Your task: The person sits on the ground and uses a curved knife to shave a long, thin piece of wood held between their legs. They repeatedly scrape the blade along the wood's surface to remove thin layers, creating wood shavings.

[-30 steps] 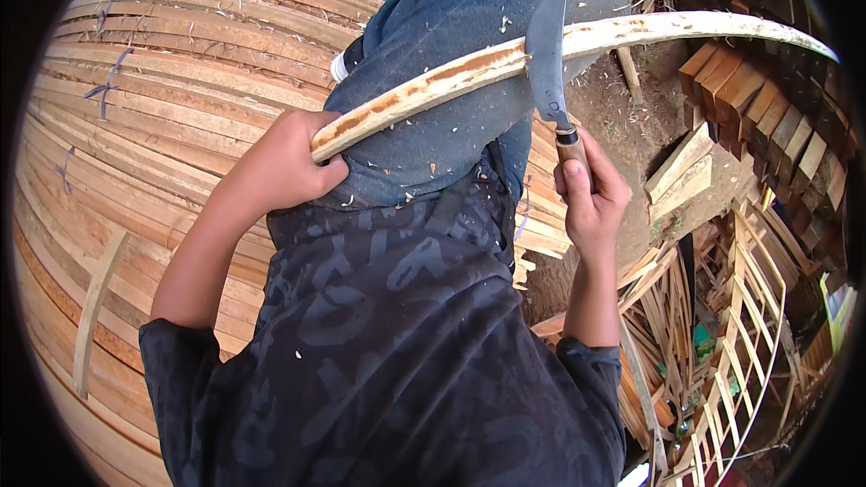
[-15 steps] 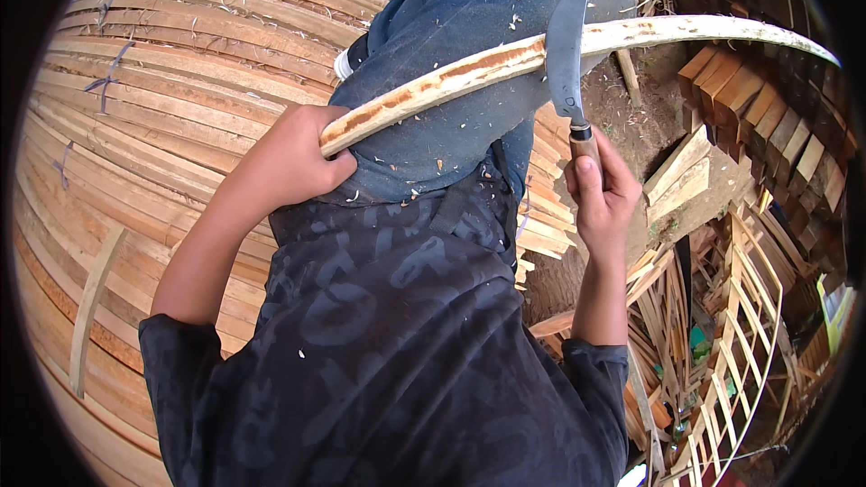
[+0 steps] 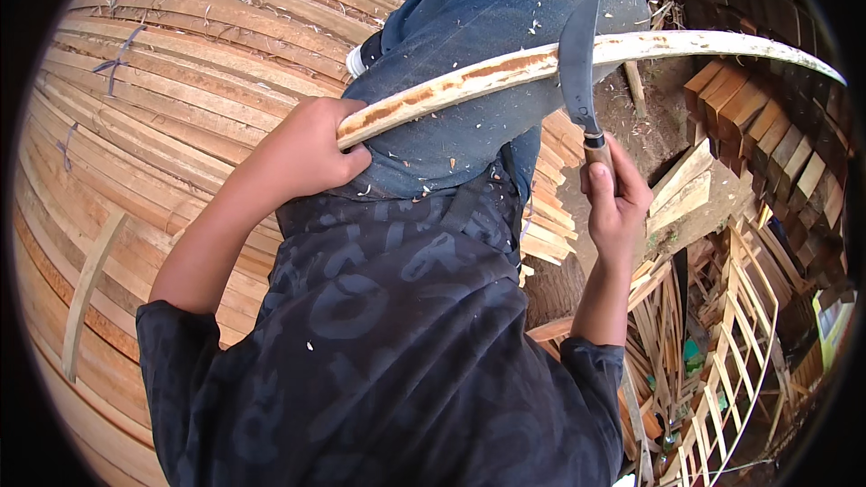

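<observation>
A long pale wooden pole [image 3: 460, 83], with brown patches along its face, lies across my thigh and reaches far to the right. My left hand [image 3: 327, 146] is wrapped round its near left end. In my right hand [image 3: 617, 197] is a knife [image 3: 577, 59] with a broad curved blade and a wooden handle. The handle is in my closed fingers and the blade points up and away, crossing in front of the pole near its middle. Whether the edge touches the wood I cannot tell. Small wood chips dot my blue trousers [image 3: 505, 9].
Stacked sawn planks [image 3: 180, 140], tied with strips, fill the left side. A short loose slat [image 3: 95, 293] lies on them. At the right are a stack of cut timber [image 3: 767, 122], a slatted wooden frame [image 3: 726, 352] and thin offcuts [image 3: 663, 334] on the ground.
Both hands, the pole and the knife appear slightly lower and further right in the picture. The blade still crosses the pole at about the same spot.
</observation>
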A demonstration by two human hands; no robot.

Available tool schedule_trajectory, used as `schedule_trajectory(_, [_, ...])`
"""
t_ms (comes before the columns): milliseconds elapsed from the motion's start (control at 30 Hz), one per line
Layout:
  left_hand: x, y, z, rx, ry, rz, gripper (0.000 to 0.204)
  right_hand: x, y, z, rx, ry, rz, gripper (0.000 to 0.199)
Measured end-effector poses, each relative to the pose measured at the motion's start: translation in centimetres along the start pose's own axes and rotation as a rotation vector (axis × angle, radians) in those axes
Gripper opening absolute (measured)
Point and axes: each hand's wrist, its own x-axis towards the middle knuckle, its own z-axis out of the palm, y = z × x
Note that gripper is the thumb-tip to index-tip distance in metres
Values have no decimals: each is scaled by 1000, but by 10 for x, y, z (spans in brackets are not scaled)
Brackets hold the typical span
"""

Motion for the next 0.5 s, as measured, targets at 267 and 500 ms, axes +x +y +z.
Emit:
schedule_trajectory(267, [0, -4, 0, 3, 29, 40, 29, 0, 20, -11, 329, 111, 129, 37])
schedule_trajectory(500, [2, -5, 2, 13, 23, 64, 30, 20, 9, -11, 473, 354, 22, 33])
